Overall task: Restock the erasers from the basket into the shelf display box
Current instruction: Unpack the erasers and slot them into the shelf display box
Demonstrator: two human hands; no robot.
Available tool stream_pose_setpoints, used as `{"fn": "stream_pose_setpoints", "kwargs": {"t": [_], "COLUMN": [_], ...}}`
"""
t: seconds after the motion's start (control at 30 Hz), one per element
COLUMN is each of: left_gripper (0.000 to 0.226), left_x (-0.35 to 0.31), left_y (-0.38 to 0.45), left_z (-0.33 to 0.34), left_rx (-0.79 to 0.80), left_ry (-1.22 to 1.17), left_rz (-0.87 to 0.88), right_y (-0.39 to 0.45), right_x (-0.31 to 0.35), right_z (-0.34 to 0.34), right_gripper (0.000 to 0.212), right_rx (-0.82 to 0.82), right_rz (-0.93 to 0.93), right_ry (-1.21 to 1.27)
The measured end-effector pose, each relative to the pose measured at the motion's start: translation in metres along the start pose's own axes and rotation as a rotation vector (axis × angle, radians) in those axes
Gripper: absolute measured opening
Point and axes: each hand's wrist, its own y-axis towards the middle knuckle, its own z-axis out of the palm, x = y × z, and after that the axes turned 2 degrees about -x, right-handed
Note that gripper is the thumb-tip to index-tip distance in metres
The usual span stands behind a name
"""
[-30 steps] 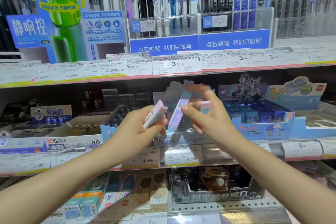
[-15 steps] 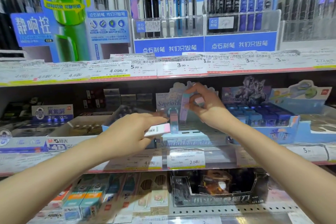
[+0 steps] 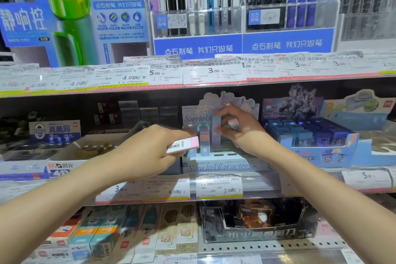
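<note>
- At far left on the middle shelf we see a white-and-blue carton (image 3: 54, 132) printed "真集屑", and below it a box front (image 3: 60, 166) reading "M&G 晨光".
- Our left hand (image 3: 147, 154) pinches one white-and-pink rectangular eraser with a barcode label (image 3: 183, 145) between thumb and curled fingers, holding it level just left of the display box.
- The pale blue cardboard display box (image 3: 218, 167) reads "Sanrio characters" on both its front and its backboard; one pink eraser (image 3: 204, 140) stands upright in its slots.
- Under it, a white price tag (image 3: 219, 187) shows "2.0元".
- Our right hand (image 3: 242, 130) grips two erasers: a tall lilac-and-teal eraser (image 3: 216, 133), upright over the box, and a short pink-and-teal eraser (image 3: 233, 124) tucked under curled fingers.
- Above, two blue pen-rack banners (image 3: 243, 47) read "点石制笔 我们只做笔".
</note>
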Motion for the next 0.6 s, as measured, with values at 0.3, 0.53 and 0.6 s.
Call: {"fn": "stream_pose_setpoints", "kwargs": {"t": [0.3,0.53,0.6], "left_gripper": [0.011,0.015,0.031], "left_x": [0.002,-0.005,-0.009], "left_y": [0.0,-0.001,-0.003], "left_z": [0.001,0.0,0.002], "left_rx": [0.014,-0.021,-0.079], "left_ry": [-0.015,0.006,0.035], "left_rz": [-0.03,-0.042,-0.039], "right_y": [-0.002,-0.006,-0.012], "right_x": [0.005,0.019,0.025], "right_z": [0.0,-0.007,-0.009], "right_gripper": [0.033,0.037,0.033], "right_rx": [-0.032,0.008,0.038], "right_rz": [-0.016,0.146,0.222], "right_ry": [-0.133,0.072,0.413]}}
